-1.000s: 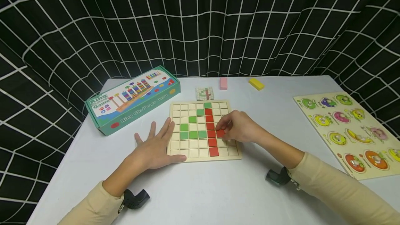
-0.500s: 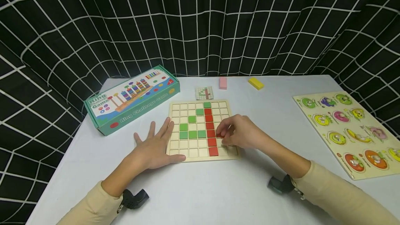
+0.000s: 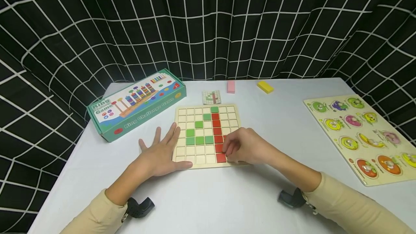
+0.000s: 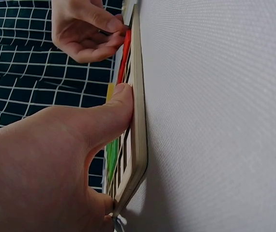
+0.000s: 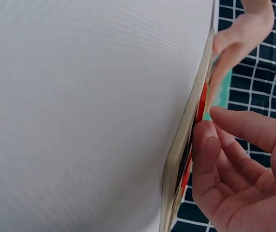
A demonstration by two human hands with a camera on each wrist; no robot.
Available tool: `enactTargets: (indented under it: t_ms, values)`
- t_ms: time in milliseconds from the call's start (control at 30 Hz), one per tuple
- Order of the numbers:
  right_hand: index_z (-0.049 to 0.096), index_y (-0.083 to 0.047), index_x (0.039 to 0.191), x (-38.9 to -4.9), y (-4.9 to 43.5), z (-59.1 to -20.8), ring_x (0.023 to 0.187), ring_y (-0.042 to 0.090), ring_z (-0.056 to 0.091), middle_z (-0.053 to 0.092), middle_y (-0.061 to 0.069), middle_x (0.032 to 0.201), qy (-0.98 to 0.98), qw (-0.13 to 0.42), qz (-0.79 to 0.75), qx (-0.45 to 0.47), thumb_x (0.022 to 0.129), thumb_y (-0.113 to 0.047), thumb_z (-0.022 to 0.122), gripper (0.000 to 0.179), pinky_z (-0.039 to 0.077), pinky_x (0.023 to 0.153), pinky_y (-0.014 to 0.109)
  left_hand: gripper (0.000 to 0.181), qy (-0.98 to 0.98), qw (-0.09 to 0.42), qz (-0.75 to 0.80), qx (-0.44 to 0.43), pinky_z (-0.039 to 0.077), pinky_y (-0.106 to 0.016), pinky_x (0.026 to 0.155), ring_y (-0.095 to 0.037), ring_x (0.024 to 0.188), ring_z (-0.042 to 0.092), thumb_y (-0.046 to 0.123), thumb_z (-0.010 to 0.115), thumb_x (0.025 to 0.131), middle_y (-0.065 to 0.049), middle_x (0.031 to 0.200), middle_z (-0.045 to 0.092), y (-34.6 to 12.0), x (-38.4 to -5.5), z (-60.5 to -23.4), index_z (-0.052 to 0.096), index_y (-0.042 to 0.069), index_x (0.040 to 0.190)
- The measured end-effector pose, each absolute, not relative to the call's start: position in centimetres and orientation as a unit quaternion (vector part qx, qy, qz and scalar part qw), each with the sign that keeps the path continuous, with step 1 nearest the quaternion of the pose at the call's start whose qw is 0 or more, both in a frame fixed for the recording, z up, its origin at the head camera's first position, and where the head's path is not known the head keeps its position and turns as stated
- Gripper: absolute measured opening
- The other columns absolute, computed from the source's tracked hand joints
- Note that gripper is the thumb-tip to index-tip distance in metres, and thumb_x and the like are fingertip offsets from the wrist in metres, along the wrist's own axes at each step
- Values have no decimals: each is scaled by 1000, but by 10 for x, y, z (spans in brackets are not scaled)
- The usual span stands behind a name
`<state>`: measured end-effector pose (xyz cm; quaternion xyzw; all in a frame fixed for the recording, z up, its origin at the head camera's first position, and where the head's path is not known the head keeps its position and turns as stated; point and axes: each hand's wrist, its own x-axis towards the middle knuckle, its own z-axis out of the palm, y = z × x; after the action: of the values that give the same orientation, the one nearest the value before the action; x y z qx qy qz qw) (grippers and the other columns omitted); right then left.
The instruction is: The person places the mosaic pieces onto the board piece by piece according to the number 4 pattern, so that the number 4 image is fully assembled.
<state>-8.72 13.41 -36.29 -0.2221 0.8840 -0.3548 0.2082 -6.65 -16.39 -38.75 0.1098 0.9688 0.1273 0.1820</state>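
In the head view a wooden grid board (image 3: 203, 158) lies on the table, with green tiles (image 3: 199, 140) and a column of red tiles (image 3: 218, 131) set in its squares. My left hand (image 3: 159, 156) rests flat with spread fingers at the board's left side, its thumb on the front edge. At the lower right of the board my right hand (image 3: 247, 145) bends over the squares, fingers curled and tips down beside the lowest red tiles. Its fingers and thumb come close together in the right wrist view; whether a tile is between them cannot be made out.
Behind the board lie a small pattern card (image 3: 211, 97), a pink block (image 3: 230, 86) and a yellow block (image 3: 265, 87). A green game box (image 3: 138, 104) stands at the left. On the right is a fruit puzzle board (image 3: 360, 136). Black grid curtains (image 3: 208, 28) surround the table.
My right hand has moved towards me, from the red tile right of the column to lower squares; that tile is now mostly hidden behind it. My left hand stays in place.
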Motion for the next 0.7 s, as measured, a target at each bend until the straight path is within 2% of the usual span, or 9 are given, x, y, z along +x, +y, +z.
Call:
enactTargets:
  t_ms: [433, 533, 700]
  values:
    - [77, -14, 85, -87, 136, -365, 70, 12, 67, 72, -5, 75, 886, 201, -350, -227, 82, 2, 77, 16, 57, 68, 27, 117, 967, 179, 134, 122, 2, -93, 103, -52, 159, 1, 80, 62, 85, -1, 178, -1, -165, -69, -389, 11, 16, 169]
    - [78, -14, 89, -88, 140, -362, 75, 13, 68, 75, -4, 84, 887, 192, -352, -229, 86, 0, 76, 14, 57, 71, 28, 112, 967, 178, 137, 124, 2, -92, 105, -52, 159, 2, 75, 62, 89, -4, 178, 0, -168, -69, -388, 13, 15, 169]
    - [81, -15, 105, -90, 152, -355, 86, 12, 69, 79, -3, 103, 903, 154, -336, -220, 94, -7, 72, 16, 54, 74, 31, 100, 969, 161, 154, 111, -1, -90, 107, -51, 159, -2, 66, 59, 97, -8, 177, -1, -174, -70, -387, 13, 14, 169]
